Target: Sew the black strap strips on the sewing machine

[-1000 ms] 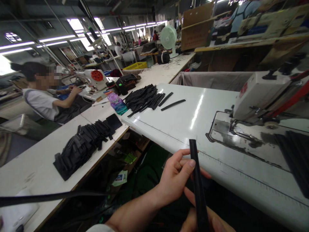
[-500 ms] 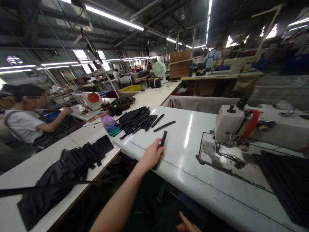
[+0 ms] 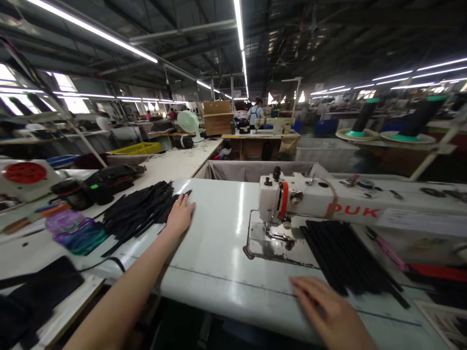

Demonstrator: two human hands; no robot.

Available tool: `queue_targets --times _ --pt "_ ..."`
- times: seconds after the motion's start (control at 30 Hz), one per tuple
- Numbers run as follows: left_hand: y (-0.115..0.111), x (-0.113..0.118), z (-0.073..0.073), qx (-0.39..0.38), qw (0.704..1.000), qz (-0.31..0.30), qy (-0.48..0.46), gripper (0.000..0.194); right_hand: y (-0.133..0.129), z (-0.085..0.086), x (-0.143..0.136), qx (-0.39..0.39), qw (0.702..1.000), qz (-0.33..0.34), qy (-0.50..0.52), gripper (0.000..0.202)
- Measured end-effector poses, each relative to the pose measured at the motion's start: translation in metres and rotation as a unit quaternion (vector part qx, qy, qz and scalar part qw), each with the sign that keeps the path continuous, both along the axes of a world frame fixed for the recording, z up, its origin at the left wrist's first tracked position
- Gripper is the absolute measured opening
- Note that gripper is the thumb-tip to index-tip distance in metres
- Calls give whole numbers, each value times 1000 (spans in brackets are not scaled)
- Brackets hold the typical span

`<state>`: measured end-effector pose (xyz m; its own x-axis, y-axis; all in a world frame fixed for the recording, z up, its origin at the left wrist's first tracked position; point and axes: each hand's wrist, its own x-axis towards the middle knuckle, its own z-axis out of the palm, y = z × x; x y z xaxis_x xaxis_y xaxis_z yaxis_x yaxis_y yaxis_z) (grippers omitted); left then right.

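Note:
My left hand lies over the right edge of a pile of black strips on the white sewing table. Its fingers are stretched out, with the thumb apart. Over the front of the table, my right hand is slightly blurred, its fingers apart and nothing visible in them. Beyond it stands a white sewing machine with a red lever. More black strips lie side by side to the right of the machine's needle area.
At the left are a purple and teal bottle, dark cloth pieces and a dark jar. Pink-handled snips lie at the right. Thread cones stand behind the machine. A person is far off.
The view has turned right. My left hand, which held a short black strip near the table's front edge, is now at the pile. My right hand has come up over the table.

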<state>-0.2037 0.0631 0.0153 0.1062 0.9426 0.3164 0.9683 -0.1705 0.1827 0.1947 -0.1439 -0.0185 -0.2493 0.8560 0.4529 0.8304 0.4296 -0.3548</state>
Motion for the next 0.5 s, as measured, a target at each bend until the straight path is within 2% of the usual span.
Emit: queue_targets --times 0.07,0.17,0.23,0.33,0.4,0.5 --pt "0 18 3 20 999 -35 18 39 28 13 24 74 985 -110 -114 32" --pt "-17 74 10 13 993 -115 -35 36 55 16 41 97 942 -199 -252 25" --pt "-37 119 12 -39 975 -191 -110 32 64 13 41 99 928 -215 -286 21" --pt "-65 175 9 -104 936 -265 -205 31 67 13 38 117 921 -223 -298 21" --pt "-78 195 4 -125 914 -287 -260 30 66 18 38 131 915 -218 -312 23" --pt "-89 202 -4 -183 872 -318 -325 29 58 24 40 166 913 -168 -334 32"
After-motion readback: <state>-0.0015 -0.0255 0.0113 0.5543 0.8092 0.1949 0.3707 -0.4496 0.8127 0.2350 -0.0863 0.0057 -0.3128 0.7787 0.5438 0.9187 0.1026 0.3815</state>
